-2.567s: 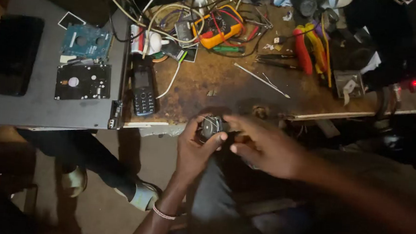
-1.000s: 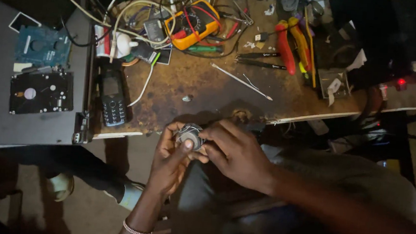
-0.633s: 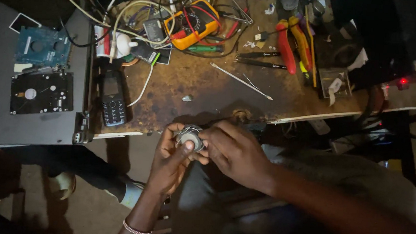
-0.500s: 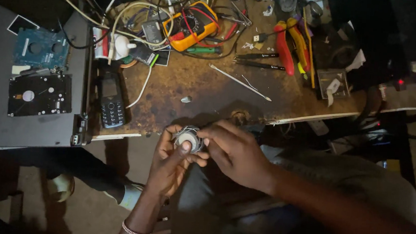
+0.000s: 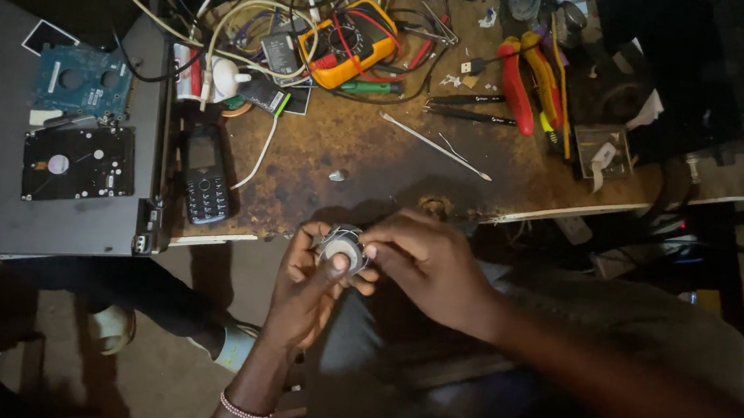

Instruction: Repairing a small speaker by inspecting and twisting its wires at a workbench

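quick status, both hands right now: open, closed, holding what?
Left hand: closed on the small round silver part, thumb over its face.
Right hand: fingertips pinch the same part's edge.

rusty workbench (image 5: 376,161), phone (image 5: 205,174), multimeter (image 5: 350,44), pliers (image 5: 517,83)

Both hands meet just below the middle of the view, fingertips close together. The left hand (image 5: 309,279) comes up from the lower edge, its forearm rising steeply, a thin beaded band around the wrist. Its fingers curl inward and the thumb presses across the front, closed in a pinching grip. The right hand (image 5: 430,262) reaches in from the right, its forearm running long and nearly level out toward the lower right corner. The back of this hand faces up, with its fingers bent and its fingertips touching those of the left.
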